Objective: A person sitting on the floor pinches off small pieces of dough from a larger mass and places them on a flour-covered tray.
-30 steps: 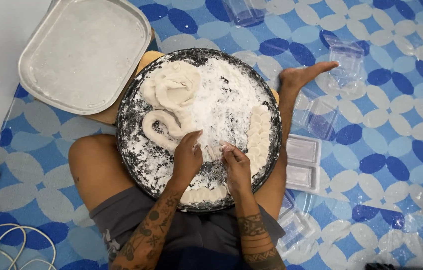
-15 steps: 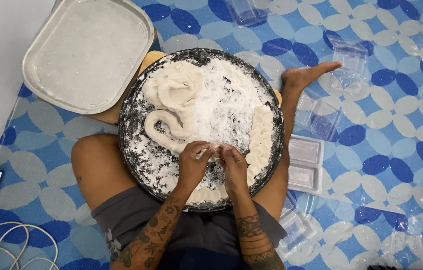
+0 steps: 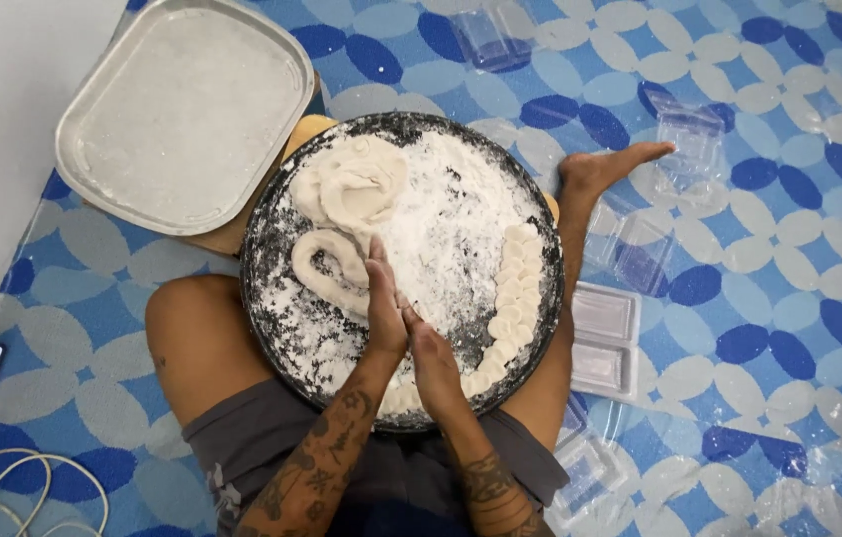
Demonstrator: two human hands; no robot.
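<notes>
Left hand (image 3: 384, 303) and right hand (image 3: 431, 353) press palm to palm, fingers straight; any dough between them is hidden. Keep pressure even. Beyond the fingertips: floured tray (image 3: 272, 298), dough coils (image 3: 351, 189); dough discs (image 3: 510, 288) rightward.

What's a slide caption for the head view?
Left hand and right hand pressed together over a floured round tray.
</notes>
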